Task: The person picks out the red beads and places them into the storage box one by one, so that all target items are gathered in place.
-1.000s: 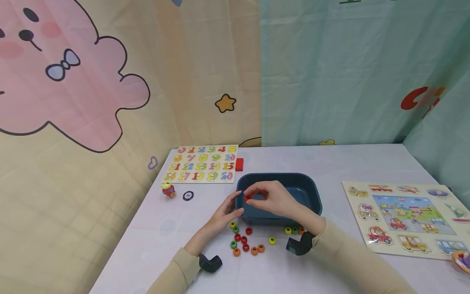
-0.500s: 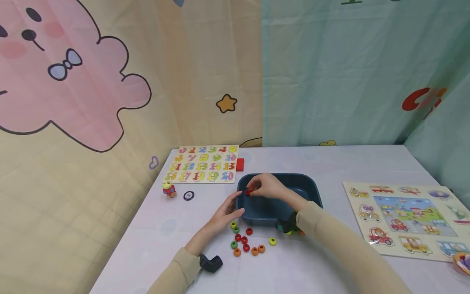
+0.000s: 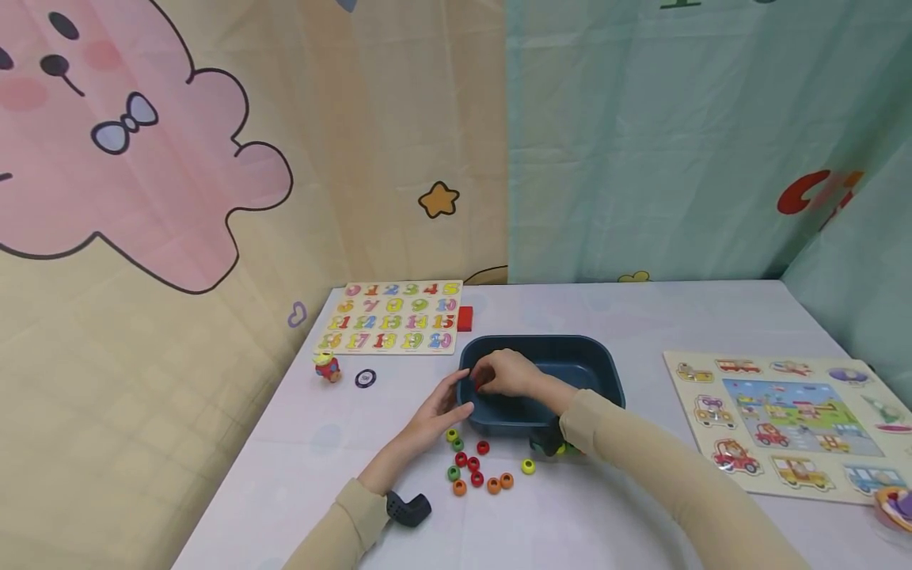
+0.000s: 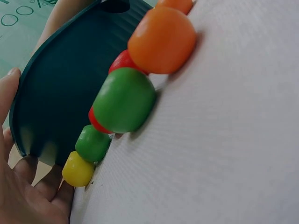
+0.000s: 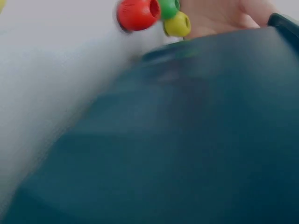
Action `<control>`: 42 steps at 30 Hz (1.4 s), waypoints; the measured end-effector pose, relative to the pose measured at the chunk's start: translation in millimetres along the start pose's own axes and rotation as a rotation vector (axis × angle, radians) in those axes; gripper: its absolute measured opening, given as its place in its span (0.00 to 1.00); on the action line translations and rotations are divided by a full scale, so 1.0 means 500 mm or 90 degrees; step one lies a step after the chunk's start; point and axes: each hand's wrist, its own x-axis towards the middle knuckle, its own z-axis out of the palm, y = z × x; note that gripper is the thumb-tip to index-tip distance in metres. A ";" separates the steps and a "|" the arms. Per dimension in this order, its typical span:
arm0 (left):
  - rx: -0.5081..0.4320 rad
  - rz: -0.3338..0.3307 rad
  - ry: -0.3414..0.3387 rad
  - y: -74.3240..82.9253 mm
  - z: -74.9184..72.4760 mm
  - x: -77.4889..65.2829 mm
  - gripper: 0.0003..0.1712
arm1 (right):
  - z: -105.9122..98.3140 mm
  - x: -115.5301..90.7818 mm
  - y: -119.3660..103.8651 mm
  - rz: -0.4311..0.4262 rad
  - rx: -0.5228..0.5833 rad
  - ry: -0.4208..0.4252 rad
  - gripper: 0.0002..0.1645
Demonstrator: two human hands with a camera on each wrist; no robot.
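My left hand (image 3: 436,406) holds the left end of a dark blue plastic tub (image 3: 570,348), with its thumb and fingers at the tub's rim and outer wall. In the left wrist view, the fingers of the left hand (image 4: 35,186) lie against the end of the tub (image 4: 60,88). My right hand (image 3: 509,373) reaches down inside the tub's left part, fingertips together at a red bead (image 3: 475,381), mostly hidden by the hand. Several red, green, yellow and orange beads (image 3: 476,479) lie on the table in front of the tub. A yellow bead (image 4: 78,169) sits close to the left hand.
A number puzzle board (image 3: 388,318) lies behind to the left, with a red block (image 3: 465,319) at its edge. A small figure (image 3: 328,368) and a round chip (image 3: 366,378) are left of the tub. A vehicle puzzle board (image 3: 784,427) lies on the right.
My right hand was above the tub showing red beads at its fingers. It moved further in and then lowered, its forearm now lying over the front rim. My left hand stays put.
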 end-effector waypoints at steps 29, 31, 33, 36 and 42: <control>-0.003 0.004 -0.010 -0.004 0.001 -0.001 0.34 | 0.050 -0.216 -0.090 -0.087 0.187 0.068 0.14; 0.001 0.002 -0.008 -0.004 0.001 -0.001 0.35 | 0.066 -0.220 -0.087 -0.079 0.180 0.072 0.14; 0.005 -0.002 -0.005 -0.004 0.001 -0.001 0.35 | 0.082 -0.221 -0.083 -0.067 0.169 0.074 0.14; 0.009 -0.004 -0.002 -0.003 0.000 -0.002 0.35 | 0.102 -0.219 -0.074 -0.046 0.150 0.080 0.15; 0.003 0.012 0.001 -0.001 0.000 -0.001 0.35 | 0.124 -0.212 -0.061 -0.035 0.112 0.118 0.16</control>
